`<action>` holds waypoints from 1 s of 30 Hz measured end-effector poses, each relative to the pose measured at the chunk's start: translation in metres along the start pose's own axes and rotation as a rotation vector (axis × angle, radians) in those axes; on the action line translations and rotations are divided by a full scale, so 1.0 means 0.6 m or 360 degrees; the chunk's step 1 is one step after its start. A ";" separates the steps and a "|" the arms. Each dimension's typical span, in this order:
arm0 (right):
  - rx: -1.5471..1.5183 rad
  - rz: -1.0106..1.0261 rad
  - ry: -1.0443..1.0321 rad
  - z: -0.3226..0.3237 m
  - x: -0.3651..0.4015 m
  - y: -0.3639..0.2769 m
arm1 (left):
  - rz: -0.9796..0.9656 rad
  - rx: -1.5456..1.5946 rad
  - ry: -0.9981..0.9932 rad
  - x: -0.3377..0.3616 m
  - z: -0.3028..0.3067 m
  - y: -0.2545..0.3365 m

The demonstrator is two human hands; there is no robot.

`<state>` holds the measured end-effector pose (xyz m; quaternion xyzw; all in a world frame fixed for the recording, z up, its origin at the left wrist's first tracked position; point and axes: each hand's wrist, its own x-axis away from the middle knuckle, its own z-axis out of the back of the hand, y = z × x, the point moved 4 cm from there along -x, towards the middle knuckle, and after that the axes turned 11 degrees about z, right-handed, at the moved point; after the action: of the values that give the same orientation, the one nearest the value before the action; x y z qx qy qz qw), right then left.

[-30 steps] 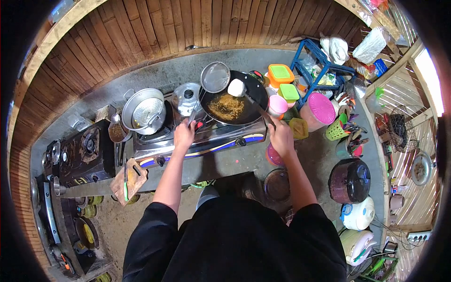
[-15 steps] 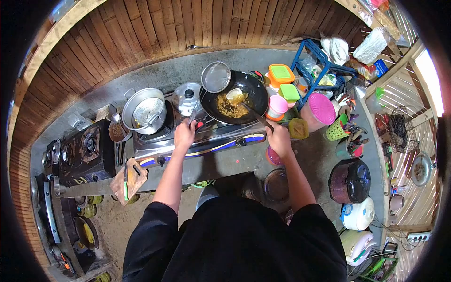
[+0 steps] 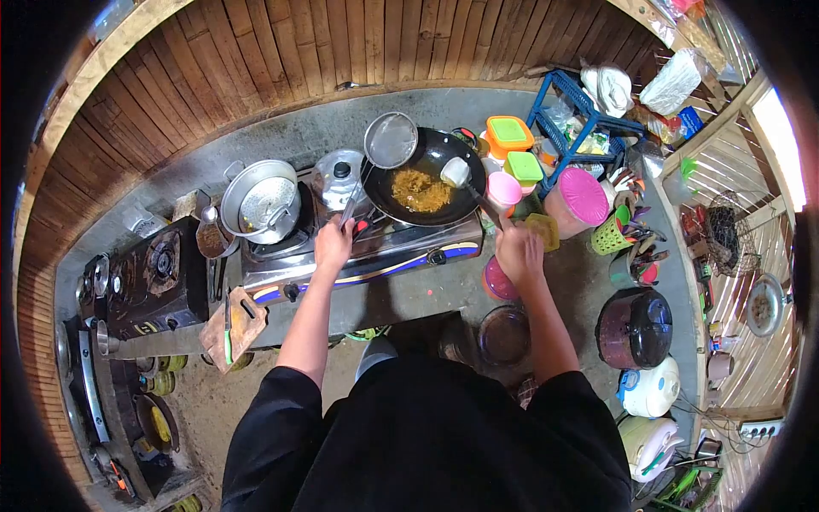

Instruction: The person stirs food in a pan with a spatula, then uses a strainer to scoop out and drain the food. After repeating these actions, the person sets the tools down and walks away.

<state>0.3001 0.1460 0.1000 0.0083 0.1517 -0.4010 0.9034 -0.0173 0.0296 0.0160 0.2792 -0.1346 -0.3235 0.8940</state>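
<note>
food [image 3: 422, 190] lies in a loose brown heap near the middle of the black pan [image 3: 446, 147], ahead of both hands and between them, so neither is clearly nearer. the turner [image 3: 455, 172] has its white end just right of the heap, and its long handle slants back to the right hand [image 3: 519, 252], curled tight around it. the left hand [image 3: 333, 246] grips the strainer [image 3: 392, 139], whose round net is over the pan's left edge.
</note>
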 end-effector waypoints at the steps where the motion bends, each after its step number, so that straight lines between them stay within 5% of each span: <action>1: 0.0001 -0.0002 -0.0001 0.004 0.003 -0.005 | 0.0006 -0.0006 0.0001 0.000 0.000 0.000; 9: -0.0680 -0.0026 0.0039 -0.025 0.003 -0.012 | -0.0005 0.0013 0.0003 0.000 0.000 -0.002; 18: -0.0317 -0.0075 0.0308 -0.042 -0.020 0.005 | 0.0003 0.0003 -0.0008 -0.001 0.002 -0.002; 22: -0.0221 -0.0138 0.0187 -0.052 -0.026 0.001 | 0.0021 -0.0009 -0.0006 0.002 0.006 0.002; 30: -0.0734 -0.0035 0.0052 -0.081 -0.016 0.003 | 0.0056 -0.0002 -0.0031 -0.005 -0.003 -0.007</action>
<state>0.2820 0.1607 0.0561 -0.1935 0.2540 -0.3654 0.8744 -0.0210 0.0299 0.0117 0.2731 -0.1481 -0.3106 0.8983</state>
